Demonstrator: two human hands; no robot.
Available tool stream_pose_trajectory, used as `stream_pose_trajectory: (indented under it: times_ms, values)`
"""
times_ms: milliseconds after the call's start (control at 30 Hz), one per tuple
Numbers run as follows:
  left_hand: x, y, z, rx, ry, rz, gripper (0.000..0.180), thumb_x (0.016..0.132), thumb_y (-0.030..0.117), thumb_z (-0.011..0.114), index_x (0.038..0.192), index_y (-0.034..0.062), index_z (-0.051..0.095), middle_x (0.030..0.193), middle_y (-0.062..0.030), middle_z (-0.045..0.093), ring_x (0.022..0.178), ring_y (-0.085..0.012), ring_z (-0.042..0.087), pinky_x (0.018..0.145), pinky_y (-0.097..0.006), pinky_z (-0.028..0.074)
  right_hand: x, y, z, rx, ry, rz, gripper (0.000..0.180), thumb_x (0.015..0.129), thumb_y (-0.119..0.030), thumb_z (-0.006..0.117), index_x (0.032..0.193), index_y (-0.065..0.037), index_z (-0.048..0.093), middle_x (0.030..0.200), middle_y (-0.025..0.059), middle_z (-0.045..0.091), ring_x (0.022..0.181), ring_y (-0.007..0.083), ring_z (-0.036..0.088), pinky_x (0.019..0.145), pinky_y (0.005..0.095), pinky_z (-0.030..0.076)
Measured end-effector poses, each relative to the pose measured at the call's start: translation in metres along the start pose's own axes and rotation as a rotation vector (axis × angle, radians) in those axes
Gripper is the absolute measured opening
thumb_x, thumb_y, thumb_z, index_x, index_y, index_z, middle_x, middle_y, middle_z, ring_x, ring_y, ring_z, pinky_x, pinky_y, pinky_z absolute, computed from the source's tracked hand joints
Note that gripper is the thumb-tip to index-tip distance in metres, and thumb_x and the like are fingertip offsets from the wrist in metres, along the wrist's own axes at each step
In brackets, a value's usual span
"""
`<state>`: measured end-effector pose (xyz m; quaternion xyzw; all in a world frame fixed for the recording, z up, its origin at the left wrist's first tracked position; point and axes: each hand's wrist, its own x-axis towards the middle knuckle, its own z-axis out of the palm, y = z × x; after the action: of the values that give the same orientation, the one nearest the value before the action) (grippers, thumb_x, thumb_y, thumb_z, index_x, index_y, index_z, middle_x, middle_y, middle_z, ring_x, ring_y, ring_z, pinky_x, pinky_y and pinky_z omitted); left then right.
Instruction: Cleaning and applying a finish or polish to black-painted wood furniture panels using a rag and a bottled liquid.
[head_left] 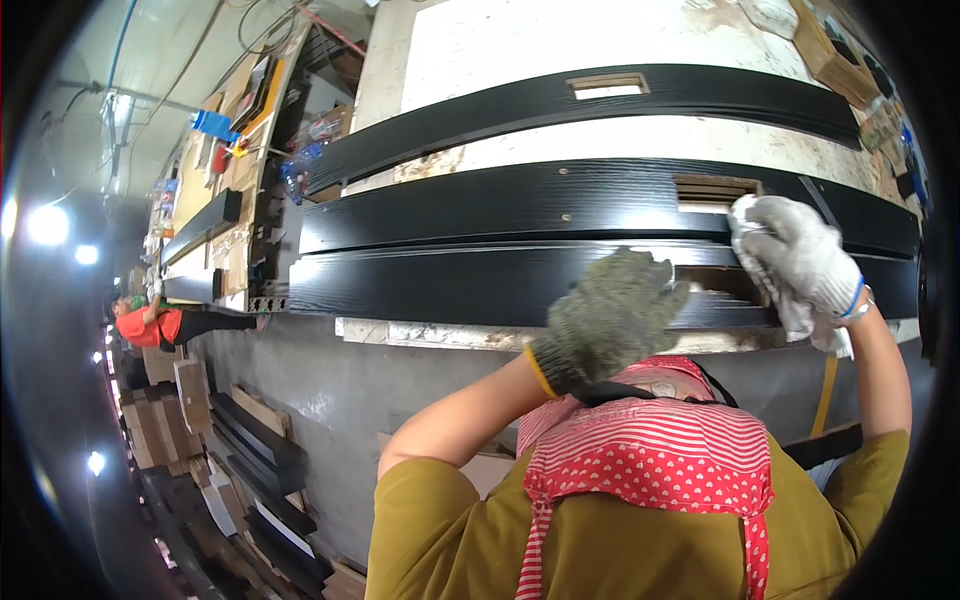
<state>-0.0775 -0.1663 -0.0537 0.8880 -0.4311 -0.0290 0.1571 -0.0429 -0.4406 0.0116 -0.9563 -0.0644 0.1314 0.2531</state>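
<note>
Now the left hand [610, 315] rests spread open on the black panel [450, 285], the right hand [800, 255] closed around a white cloth [800, 318].

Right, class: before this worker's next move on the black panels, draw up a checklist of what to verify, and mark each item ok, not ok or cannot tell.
1. Both hands gloved: ok. Left hand wears a grey knit glove, right hand a white one.
2. White cloth in the right hand's grip: ok, it hangs below the glove.
3. Nearest black panel lying flat on the workbench: ok.
4. Left hand steadying that panel at its cut-out: cannot tell whether it presses or merely rests there.
5. Cut-out free of dust: cannot tell, the hands cover it.
6. Other person away from the panels: ok, far to the left.
</note>
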Motion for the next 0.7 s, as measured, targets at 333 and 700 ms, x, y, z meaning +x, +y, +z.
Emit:
stream_pose_trajectory:
  times_ms: [333, 700]
  values:
    - [-0.126, -0.09, -0.028, 0.132, 0.329, -0.244, 0.046, 0.072, 0.031, 0.08, 0.114, 0.0145, 0.07, 0.11, -0.0078, 0.066, 0.102, -0.0295, 0.065, 0.088, -0.043, 0.052, -0.002, -0.003, 0.019, 0.058, 0.053, -0.015, 0.025, 0.089, -0.018, 0.067, 0.106, -0.001, 0.062, 0.099, 0.0178, 0.064, 0.093, 0.0336, 0.064, 0.084, 0.0403, 0.051]
    - [-0.181, -0.131, -0.042, 0.002, 0.422, -0.261, 0.045, 0.08, 0.041, 0.076, 0.114, 0.0111, 0.069, 0.113, -0.0085, 0.067, 0.109, -0.0305, 0.063, 0.093, -0.046, 0.05, 0.116, -0.189, 0.125, 0.98, -0.874, 0.117, 0.017, 0.097, -0.02, 0.058, 0.107, -0.007, 0.059, 0.092, 0.0093, 0.062, 0.061, 0.0204, 0.065, 0.034, 0.0314, 0.047]
